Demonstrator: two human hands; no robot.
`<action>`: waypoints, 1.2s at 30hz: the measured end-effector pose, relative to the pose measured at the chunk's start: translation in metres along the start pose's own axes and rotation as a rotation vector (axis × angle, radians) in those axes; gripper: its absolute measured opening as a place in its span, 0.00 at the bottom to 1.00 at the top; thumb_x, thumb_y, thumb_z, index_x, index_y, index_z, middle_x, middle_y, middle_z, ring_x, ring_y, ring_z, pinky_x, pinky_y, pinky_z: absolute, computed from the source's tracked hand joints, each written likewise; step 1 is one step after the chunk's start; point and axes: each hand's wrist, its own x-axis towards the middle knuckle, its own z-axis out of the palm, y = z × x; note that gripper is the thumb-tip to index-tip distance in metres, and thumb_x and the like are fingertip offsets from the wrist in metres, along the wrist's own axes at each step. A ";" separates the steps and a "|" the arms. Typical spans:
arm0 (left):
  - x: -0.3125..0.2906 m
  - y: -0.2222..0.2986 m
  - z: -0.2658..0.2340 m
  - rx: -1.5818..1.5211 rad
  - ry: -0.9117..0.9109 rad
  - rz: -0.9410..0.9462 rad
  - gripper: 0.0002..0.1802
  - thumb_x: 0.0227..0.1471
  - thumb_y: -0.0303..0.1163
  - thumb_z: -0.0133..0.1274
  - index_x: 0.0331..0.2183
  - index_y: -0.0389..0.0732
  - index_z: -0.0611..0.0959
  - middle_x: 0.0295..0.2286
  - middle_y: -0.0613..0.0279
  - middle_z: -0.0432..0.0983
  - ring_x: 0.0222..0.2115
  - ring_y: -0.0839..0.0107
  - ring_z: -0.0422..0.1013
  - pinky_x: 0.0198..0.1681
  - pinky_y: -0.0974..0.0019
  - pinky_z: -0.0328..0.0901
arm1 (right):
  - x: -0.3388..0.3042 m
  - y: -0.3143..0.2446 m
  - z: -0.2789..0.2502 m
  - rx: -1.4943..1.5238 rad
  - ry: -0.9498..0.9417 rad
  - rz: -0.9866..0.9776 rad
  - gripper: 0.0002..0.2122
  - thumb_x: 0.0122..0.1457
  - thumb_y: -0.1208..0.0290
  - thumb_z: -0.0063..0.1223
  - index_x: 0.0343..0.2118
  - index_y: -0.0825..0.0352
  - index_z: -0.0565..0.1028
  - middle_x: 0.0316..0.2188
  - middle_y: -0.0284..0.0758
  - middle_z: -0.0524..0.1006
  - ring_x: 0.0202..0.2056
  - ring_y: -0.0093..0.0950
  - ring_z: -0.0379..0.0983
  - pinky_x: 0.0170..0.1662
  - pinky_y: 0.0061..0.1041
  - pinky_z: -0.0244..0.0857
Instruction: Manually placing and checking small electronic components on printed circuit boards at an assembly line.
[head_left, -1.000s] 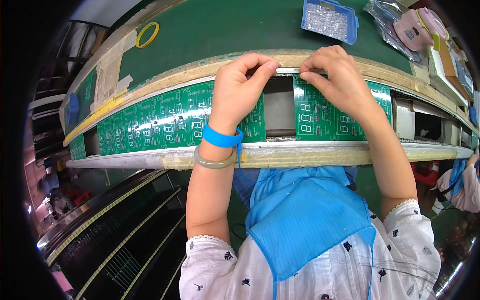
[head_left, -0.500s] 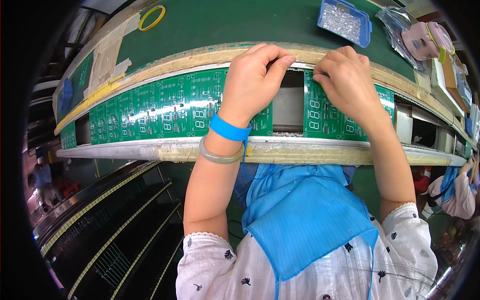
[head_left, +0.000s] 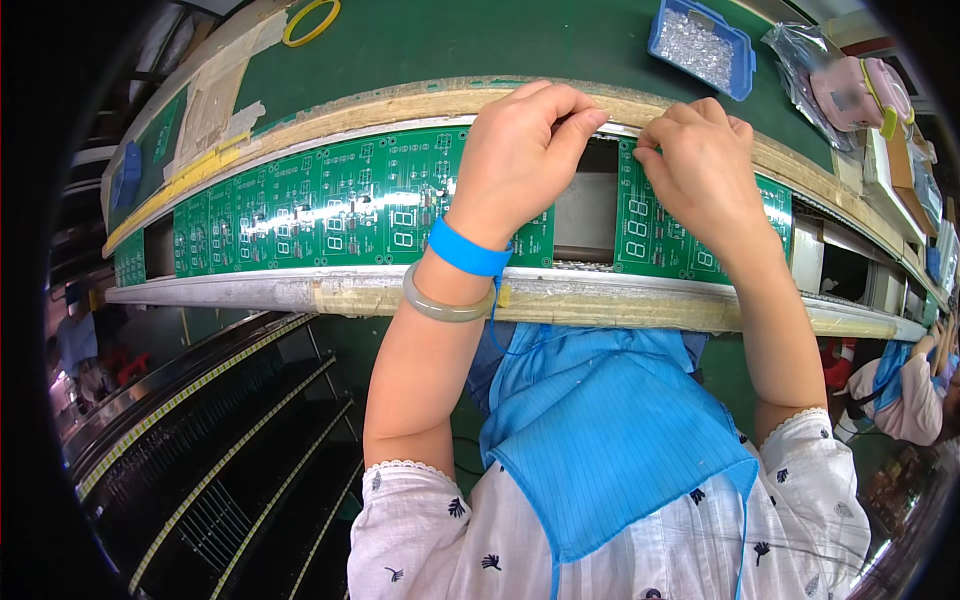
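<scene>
My left hand (head_left: 527,150) is closed in a pinch, thumb against bent forefinger, above the far rail of the conveyor track. It wears a blue wrist strap (head_left: 468,250) with a cord and a bangle (head_left: 447,302). Beneath it lies a row of green circuit boards (head_left: 345,200) with white digit outlines. Right of a gap, my right hand (head_left: 702,165) hangs with fingertips pinched together over another green circuit board (head_left: 640,225), near its far left corner. Anything between either hand's fingertips is too small or hidden to name.
Wooden strips (head_left: 420,104) edge the track on the far side. Beyond stand a blue tray (head_left: 695,50) of small clear parts, a yellow ring (head_left: 311,22) and a pink container (head_left: 850,93). Dark racks (head_left: 230,470) are at lower left. Another person (head_left: 905,395) is at far right.
The view has shifted slightly, so the boards near the gap and the tray appear a little further right. Both hands stay pinched over nearly the same spots.
</scene>
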 end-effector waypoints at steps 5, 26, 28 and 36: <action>0.000 -0.001 0.002 -0.008 -0.004 0.000 0.09 0.53 0.32 0.59 0.30 0.35 0.84 0.26 0.54 0.78 0.25 0.59 0.73 0.29 0.62 0.67 | 0.000 -0.001 0.001 -0.009 -0.046 0.026 0.06 0.53 0.69 0.58 0.28 0.65 0.83 0.33 0.37 0.79 0.43 0.39 0.71 0.48 0.46 0.60; -0.002 0.015 0.015 -0.120 -0.049 -0.055 0.06 0.53 0.27 0.59 0.32 0.35 0.84 0.27 0.58 0.79 0.26 0.69 0.74 0.30 0.68 0.67 | 0.005 0.016 -0.004 0.905 -0.030 0.225 0.12 0.55 0.65 0.56 0.33 0.70 0.80 0.24 0.34 0.78 0.27 0.24 0.72 0.33 0.26 0.67; -0.001 0.016 0.016 -0.210 -0.021 -0.097 0.05 0.52 0.26 0.60 0.33 0.35 0.85 0.27 0.60 0.79 0.26 0.73 0.73 0.30 0.71 0.67 | 0.005 0.017 -0.008 1.002 -0.083 0.265 0.10 0.58 0.67 0.56 0.33 0.70 0.79 0.26 0.29 0.76 0.30 0.18 0.68 0.35 0.21 0.64; -0.001 0.009 0.018 -0.317 -0.010 -0.128 0.06 0.54 0.23 0.60 0.36 0.35 0.85 0.32 0.66 0.81 0.34 0.79 0.74 0.39 0.75 0.69 | 0.002 0.024 -0.003 1.222 -0.134 0.284 0.13 0.58 0.63 0.57 0.36 0.71 0.80 0.25 0.29 0.77 0.28 0.16 0.70 0.32 0.20 0.66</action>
